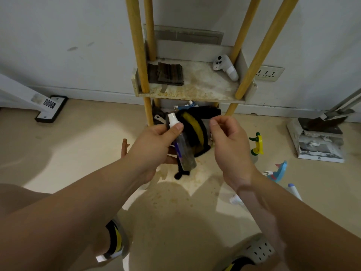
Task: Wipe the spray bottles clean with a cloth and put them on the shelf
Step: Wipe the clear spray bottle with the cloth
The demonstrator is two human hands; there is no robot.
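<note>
Spray bottle point(183, 147) tilted | left hand point(156, 145) grip wraps it | right hand point(228, 141) grip pinches black-yellow cloth point(195, 130)

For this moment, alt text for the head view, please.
A person's left hand grips a small clear spray bottle before a black and yellow cloth, whose edge the right hand pinches. Behind stands a wooden shelf holding a folded brown cloth; other spray bottles lie on the floor at right.

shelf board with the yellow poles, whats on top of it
On the shelf board lie a folded dark cloth at the left and a white controller at the right. The rest is stained bare surface. No spray bottle stands there yet.
</note>
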